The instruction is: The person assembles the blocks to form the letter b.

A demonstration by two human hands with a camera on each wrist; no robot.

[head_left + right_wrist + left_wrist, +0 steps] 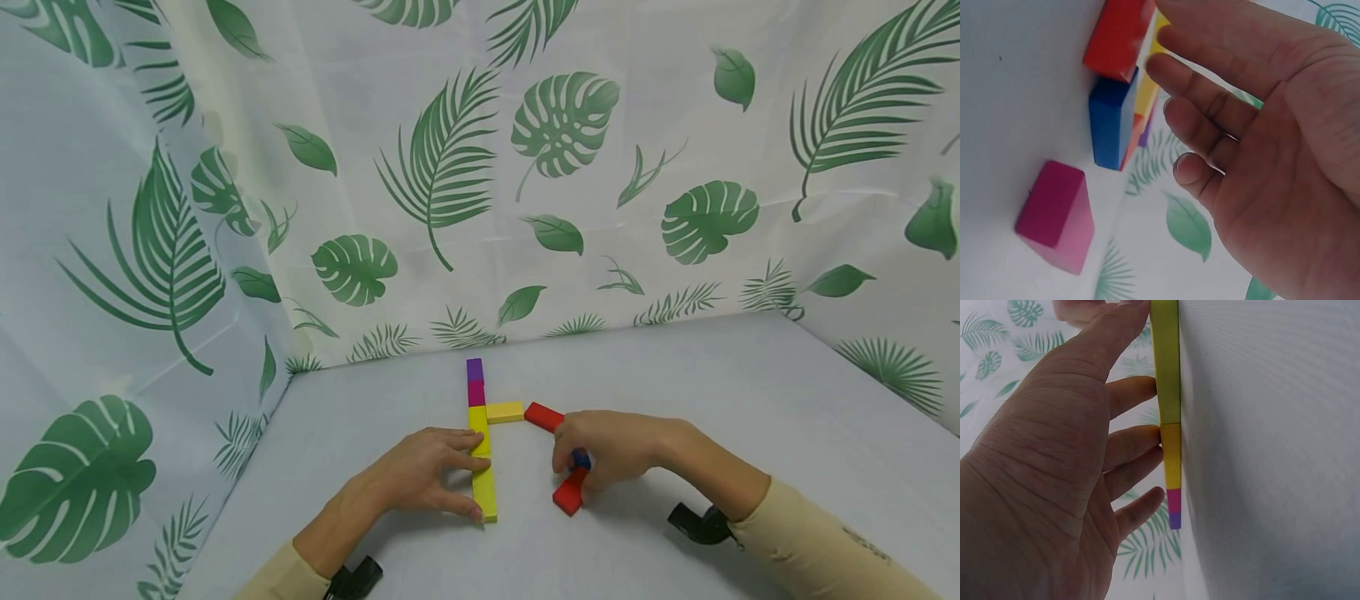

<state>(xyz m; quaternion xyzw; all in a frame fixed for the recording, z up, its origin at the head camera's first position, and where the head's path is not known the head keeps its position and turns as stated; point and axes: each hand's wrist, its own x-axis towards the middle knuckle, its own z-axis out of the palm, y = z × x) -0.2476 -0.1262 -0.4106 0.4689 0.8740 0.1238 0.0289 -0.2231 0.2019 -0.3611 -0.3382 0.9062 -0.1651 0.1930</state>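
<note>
My left hand (420, 471) lies along a straight row of blocks, its fingers and thumb spread and touching the left side of the yellow blocks (485, 492). A magenta block (476, 393) and a purple block (475, 370) continue that row at the far end. My right hand (611, 446) hovers over a blue block (1107, 122) and a near red block (567, 497); its fingers are loosely bent. The right thumb is close to the red block (1119, 37), but contact is unclear. In the head view the hand partly covers the blue block.
From the row, a light yellow block (505, 412) juts right, with another red block (543, 416) slanting beyond it. The right wrist view shows a pink block (1054, 209) apart from the blue one. Leaf-printed cloth (457, 275) stands behind the white table (390, 383).
</note>
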